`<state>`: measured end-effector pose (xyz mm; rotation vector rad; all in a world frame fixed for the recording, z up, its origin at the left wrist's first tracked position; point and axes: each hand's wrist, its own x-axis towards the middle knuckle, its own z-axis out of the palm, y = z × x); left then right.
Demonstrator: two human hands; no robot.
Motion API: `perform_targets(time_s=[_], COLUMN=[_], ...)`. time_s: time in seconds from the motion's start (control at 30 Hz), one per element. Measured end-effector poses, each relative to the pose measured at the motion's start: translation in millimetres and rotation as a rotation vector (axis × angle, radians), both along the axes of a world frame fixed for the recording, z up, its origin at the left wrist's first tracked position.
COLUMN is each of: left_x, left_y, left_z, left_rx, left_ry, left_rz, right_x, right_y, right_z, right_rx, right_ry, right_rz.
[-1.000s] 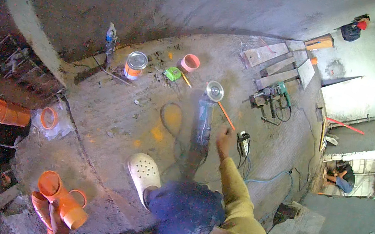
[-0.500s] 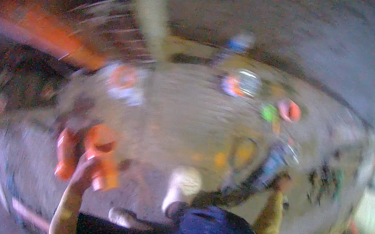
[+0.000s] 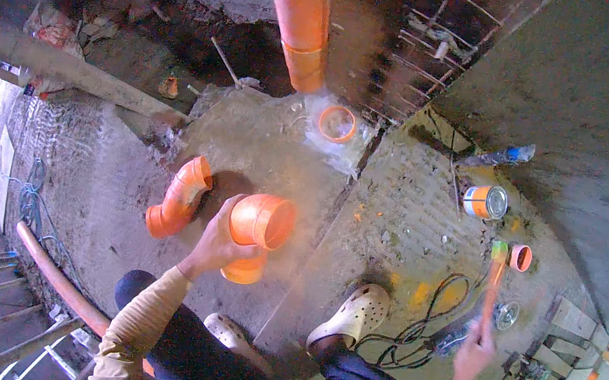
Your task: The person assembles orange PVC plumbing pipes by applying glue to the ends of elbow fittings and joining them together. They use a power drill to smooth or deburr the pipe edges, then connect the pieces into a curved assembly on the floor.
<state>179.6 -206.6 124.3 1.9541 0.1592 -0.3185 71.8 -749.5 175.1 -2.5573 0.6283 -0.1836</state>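
Note:
My left hand (image 3: 220,243) is closed around an orange plastic pipe elbow (image 3: 260,224), its round mouth tilted to the right, above the dusty concrete floor. Just left of it, a second bent orange pipe fitting (image 3: 182,198) lies on the floor. On the right, my right hand (image 3: 474,354), somewhat blurred, is closed at the lower end of a slim orange-handled tool (image 3: 492,294) with a green end. That green end is beside a short orange pipe ring (image 3: 520,258). A power tool with a round disc (image 3: 507,315) lies by my right hand.
An orange-and-white can (image 3: 485,202) and a bottle (image 3: 510,157) stand near the wall. A large orange pipe (image 3: 301,20) hangs over a floor pipe opening (image 3: 337,125) ringed with plastic film. A black cable (image 3: 418,330) coils by my shoe. Hand tools (image 3: 527,376) lie right.
My view has swung left and sharpened. The left hand still holds the elbow, with the second fitting lying apart. My right hand has moved from beside the power tool to the orange handle.

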Motion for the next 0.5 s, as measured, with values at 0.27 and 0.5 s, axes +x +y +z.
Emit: perform_targets(time_s=[0.27,0.5], left_x=[-43,-79], left_y=[30,52], left_z=[11,39], left_rx=[0.095,0.178], left_ry=[-0.032,-0.067], left_rz=[0.095,0.106], right_x=[102,138], right_y=[190,262], right_z=[42,6], right_rx=[-0.166,-0.272], right_ry=[0.238,-0.160], right_rz=[1.176,1.474])
